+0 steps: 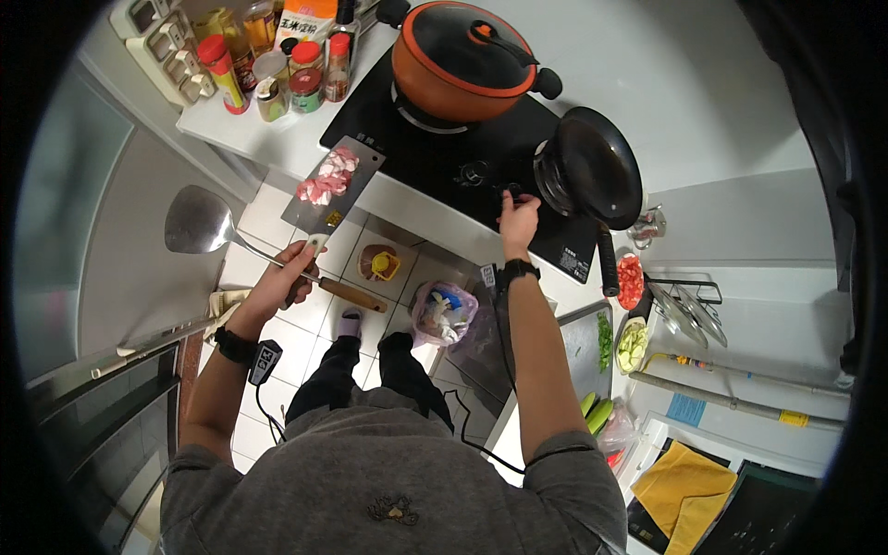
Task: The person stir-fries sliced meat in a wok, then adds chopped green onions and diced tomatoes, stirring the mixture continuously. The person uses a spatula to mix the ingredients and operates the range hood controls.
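My left hand [284, 281] is closed around two handles at once. One belongs to a cleaver [357, 166], whose flat blade carries a pile of sliced raw meat [328, 177]. The other is the shaft of a metal wok spatula [201, 220] with a wooden handle end. On the black gas cooktop [430, 163], the fingers of my right hand [519, 218] grip a control knob [511, 191], mostly hidden by them. Just right of that hand, a black frying pan [600, 170] sits tilted on the right burner. An orange lidded pot [465, 62] stands on the left burner.
Seasoning jars and bottles [305, 87] crowd the counter's left end. Right of the cooktop are a dish of chopped red vegetable [630, 281], a dish of sliced green vegetable [632, 347] and a cutting board [579, 343] with chopped greens. A lined trash bin [444, 312] stands on the floor.
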The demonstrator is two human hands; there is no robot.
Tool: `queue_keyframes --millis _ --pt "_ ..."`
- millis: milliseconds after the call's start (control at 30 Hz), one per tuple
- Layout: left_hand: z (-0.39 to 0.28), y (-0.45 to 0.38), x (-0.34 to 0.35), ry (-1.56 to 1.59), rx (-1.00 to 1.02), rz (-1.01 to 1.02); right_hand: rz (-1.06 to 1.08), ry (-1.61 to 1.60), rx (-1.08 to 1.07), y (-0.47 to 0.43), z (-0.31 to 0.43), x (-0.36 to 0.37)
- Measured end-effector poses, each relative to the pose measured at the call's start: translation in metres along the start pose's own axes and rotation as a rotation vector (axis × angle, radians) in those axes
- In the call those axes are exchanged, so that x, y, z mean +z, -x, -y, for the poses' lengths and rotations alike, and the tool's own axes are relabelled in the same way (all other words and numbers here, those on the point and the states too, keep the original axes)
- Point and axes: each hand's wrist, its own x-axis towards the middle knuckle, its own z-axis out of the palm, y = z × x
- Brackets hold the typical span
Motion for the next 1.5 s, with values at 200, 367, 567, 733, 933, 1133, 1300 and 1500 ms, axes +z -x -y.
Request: queue_keyframes --millis 200,367,567,733,933,1133,1300,1500 --pt "-0.025 -0.015 0.045 -0.123 -0.03 0.151 1.012 -0.352 -0.119 0.125 0.028 -0.061" --pt "-0.052 -0.039 0.116 -0.177 0.008 0.34 1.313 -0.646 -0.054 0.174 0.06 -0.112" --pt "-0.073 -0.072 0.204 -0.231 -0.046 0.533 1.112 -0.749 0.059 0.144 0.06 -0.19" --pt "-0.082 -0.097 0.285 -0.327 0.011 0.612 0.619 -0.522 -0.268 0.114 0.033 -0.271" --pt "-0.077 -0.122 0.345 -0.379 0.043 0.629 0.211 -0.246 -0.269 0.075 -0.002 -0.392" --pt "-0.059 -0.153 0.382 -0.092 -0.076 0.602 0.026 0.19 -0.437 0.071 0.007 -0.463" --pt "-0.051 -0.181 0.398 0.011 -0.142 0.664 0.136 0.284 -0.326 0.082 0.022 -0.461" --pt "-0.057 -0.195 0.392 -0.009 -0.1 0.876 0.047 0.189 -0.283 0.088 0.018 -0.448"
